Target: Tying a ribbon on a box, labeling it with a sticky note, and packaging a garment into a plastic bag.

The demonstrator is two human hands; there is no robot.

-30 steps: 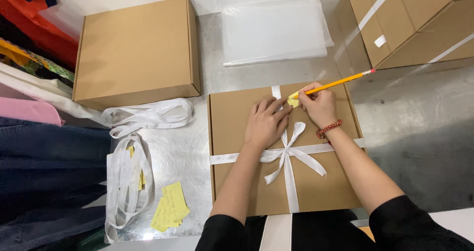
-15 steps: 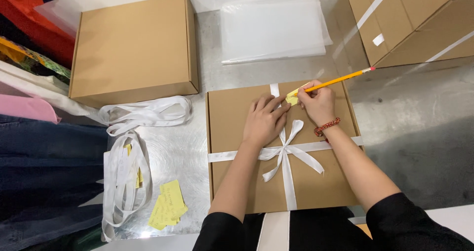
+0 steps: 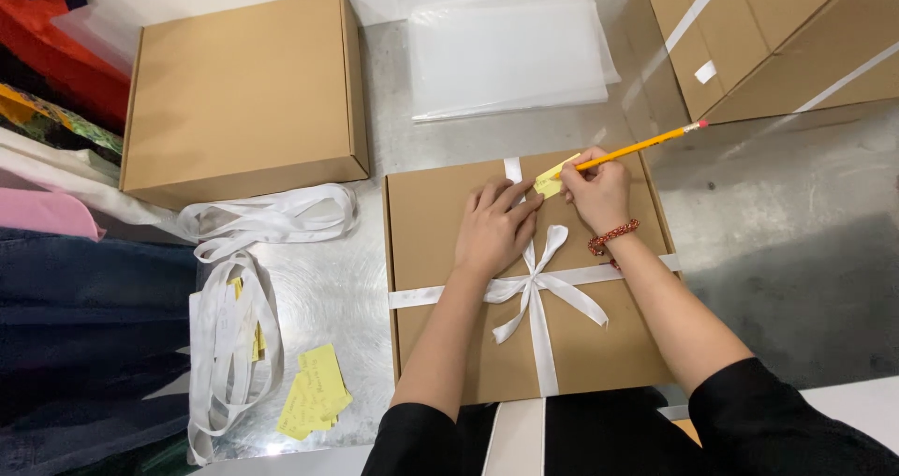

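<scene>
Right now the left hand lies flat, fingers spread, on the lid of a brown cardboard box tied with a white ribbon, pinning a small yellow sticky note at its lower edge near the box's far side. The right hand is closed around a yellow pencil, its tip on the note. That note looks feather-light and limp, likely to skid or curl unless held down near the writing. The pencil is stiff and light, best gripped low near the tip. The box seems rigid enough to write on, and sits on the metal table directly before the person.
</scene>
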